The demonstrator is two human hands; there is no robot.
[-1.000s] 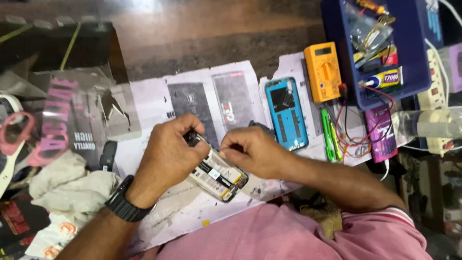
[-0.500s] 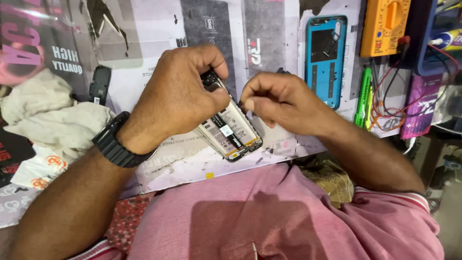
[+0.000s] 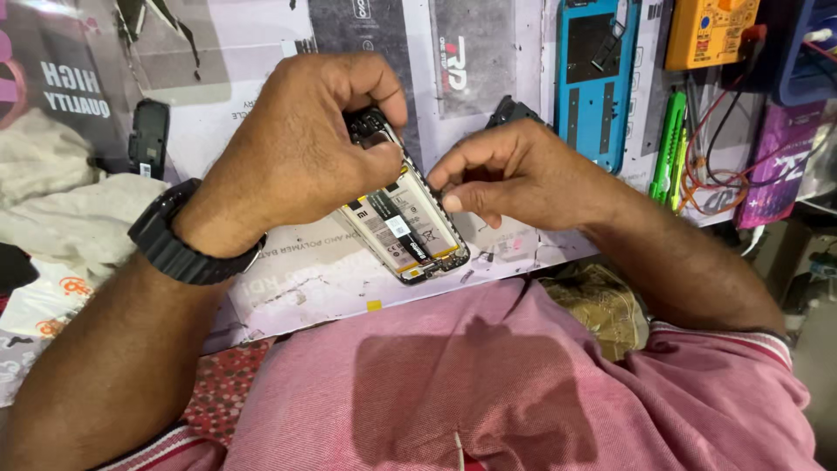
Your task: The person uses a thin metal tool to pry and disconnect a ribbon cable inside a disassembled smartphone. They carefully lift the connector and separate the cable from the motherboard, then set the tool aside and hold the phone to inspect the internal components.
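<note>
Head view: one opened phone (image 3: 403, 228) with flat battery showing, lying tilted over the paper-covered bench (image 3: 288, 279), left hand (image 3: 301, 148) gripping its upper end, right hand (image 3: 514, 174) pinching narrow beside its edge, one blue phone frame (image 3: 595, 78), one yellow meter (image 3: 708, 33), one black wristwatch (image 3: 179, 244).

opened phone (image 3: 405, 228) top hidden under left hand (image 3: 301, 153), multimeter (image 3: 708, 33) cropped

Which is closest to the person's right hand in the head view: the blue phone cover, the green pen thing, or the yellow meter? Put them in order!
From the right hand:
1. Blue phone cover, just above and to its right.
2. Green pen-shaped tool, further right, past the cover.
3. Yellow meter, farthest, at the top right edge.
</note>
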